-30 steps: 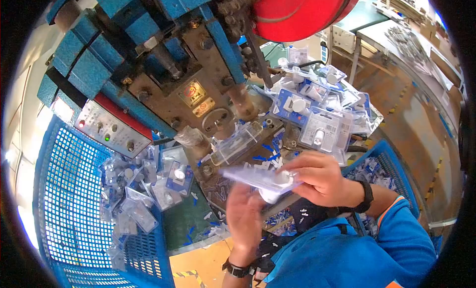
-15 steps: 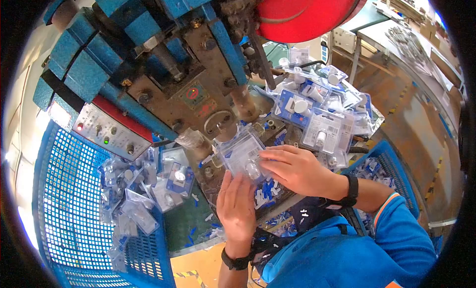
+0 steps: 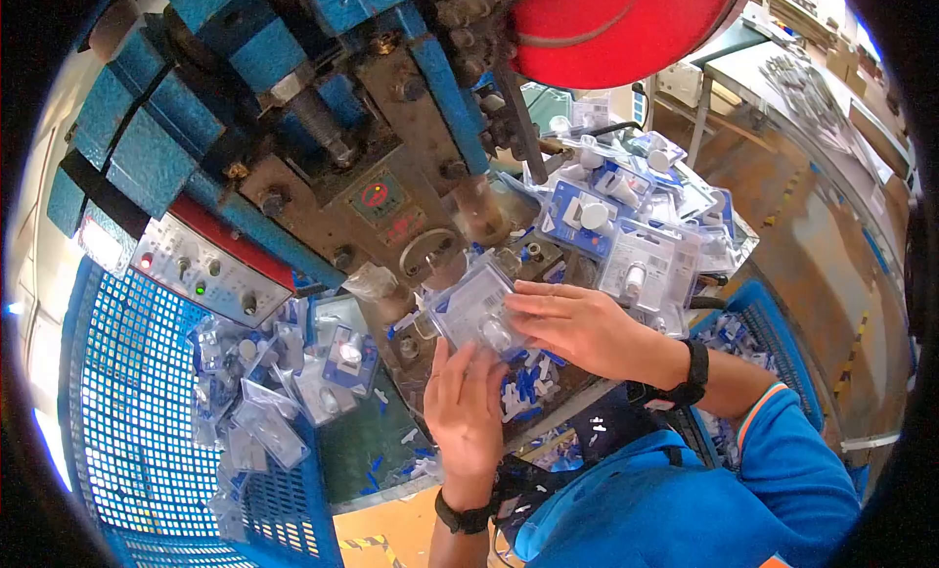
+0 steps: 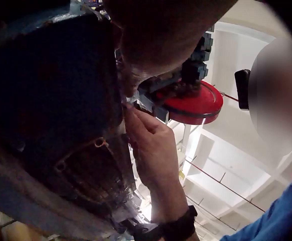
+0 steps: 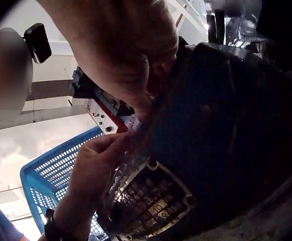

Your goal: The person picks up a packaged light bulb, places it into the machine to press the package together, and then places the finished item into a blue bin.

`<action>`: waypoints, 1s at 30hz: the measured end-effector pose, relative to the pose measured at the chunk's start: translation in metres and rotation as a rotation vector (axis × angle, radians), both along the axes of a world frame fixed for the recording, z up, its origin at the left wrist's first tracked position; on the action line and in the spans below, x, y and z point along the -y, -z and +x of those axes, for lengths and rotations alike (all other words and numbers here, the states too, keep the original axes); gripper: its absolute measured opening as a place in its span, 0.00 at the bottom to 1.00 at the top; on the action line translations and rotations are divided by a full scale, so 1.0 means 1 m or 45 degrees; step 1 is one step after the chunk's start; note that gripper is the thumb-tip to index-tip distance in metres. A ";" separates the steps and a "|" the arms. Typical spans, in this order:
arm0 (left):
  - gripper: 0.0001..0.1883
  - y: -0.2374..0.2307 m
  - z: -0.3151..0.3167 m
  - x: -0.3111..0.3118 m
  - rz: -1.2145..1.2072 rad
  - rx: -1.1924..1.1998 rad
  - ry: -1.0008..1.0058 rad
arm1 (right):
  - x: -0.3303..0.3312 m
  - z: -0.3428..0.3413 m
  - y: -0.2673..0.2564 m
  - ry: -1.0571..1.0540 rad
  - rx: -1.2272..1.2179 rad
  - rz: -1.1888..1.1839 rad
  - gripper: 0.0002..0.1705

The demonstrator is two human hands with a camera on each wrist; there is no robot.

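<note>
A clear plastic blister pack [image 3: 476, 304] lies tilted on the press bed, beneath the round end of the press head [image 3: 430, 258]. The left hand [image 3: 467, 404] touches its near edge with fingers extended. From the right side, the right hand [image 3: 587, 331] rests fairly straight fingers on the pack. Both hands show in the left wrist view, the left hand [image 4: 156, 45] at the top and the right hand [image 4: 153, 145] below it. The right wrist view has the right hand [image 5: 121, 55] above and the left hand [image 5: 93, 168] below, fingertips partly hidden by the machine.
Packs [image 3: 592, 216] are heaped at the right of the press. A blue basket [image 3: 127, 372] holding more packs stands at the left, below a control box [image 3: 210, 267]. Small blue and white scraps [image 3: 528, 387] litter the bed. Another blue basket [image 3: 782, 343] is at the right.
The pack, held up and blurred a second ago, came down onto the press bed. Both hands moved with it and their fingers straightened; over the last half second they barely shifted.
</note>
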State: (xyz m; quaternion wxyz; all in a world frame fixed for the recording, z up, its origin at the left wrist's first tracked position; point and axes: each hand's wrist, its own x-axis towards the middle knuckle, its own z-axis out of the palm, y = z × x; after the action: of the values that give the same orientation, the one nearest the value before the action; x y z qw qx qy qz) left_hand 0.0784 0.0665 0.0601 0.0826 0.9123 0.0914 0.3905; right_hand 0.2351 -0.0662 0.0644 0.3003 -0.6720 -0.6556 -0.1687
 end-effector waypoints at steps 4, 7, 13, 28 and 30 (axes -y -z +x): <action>0.14 0.000 -0.001 -0.002 -0.019 -0.007 -0.001 | -0.001 -0.001 0.003 -0.004 -0.060 0.022 0.19; 0.14 0.000 -0.001 -0.004 -0.050 -0.012 0.016 | -0.002 0.000 0.004 -0.004 -0.058 0.030 0.20; 0.14 -0.001 -0.001 -0.005 -0.065 -0.023 0.028 | -0.001 0.000 0.002 -0.015 -0.077 0.044 0.20; 0.13 -0.005 0.000 -0.005 -0.115 -0.013 0.040 | -0.002 0.000 0.006 -0.016 -0.152 0.041 0.21; 0.13 -0.006 0.000 -0.006 -0.115 -0.019 0.040 | -0.002 0.000 0.006 -0.015 -0.159 0.039 0.21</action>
State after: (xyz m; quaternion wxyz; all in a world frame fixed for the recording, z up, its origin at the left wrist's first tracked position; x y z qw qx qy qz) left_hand 0.0784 0.0722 0.0659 0.1292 0.9118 0.0951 0.3780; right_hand 0.2348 -0.0639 0.0583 0.3520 -0.6726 -0.6368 -0.1347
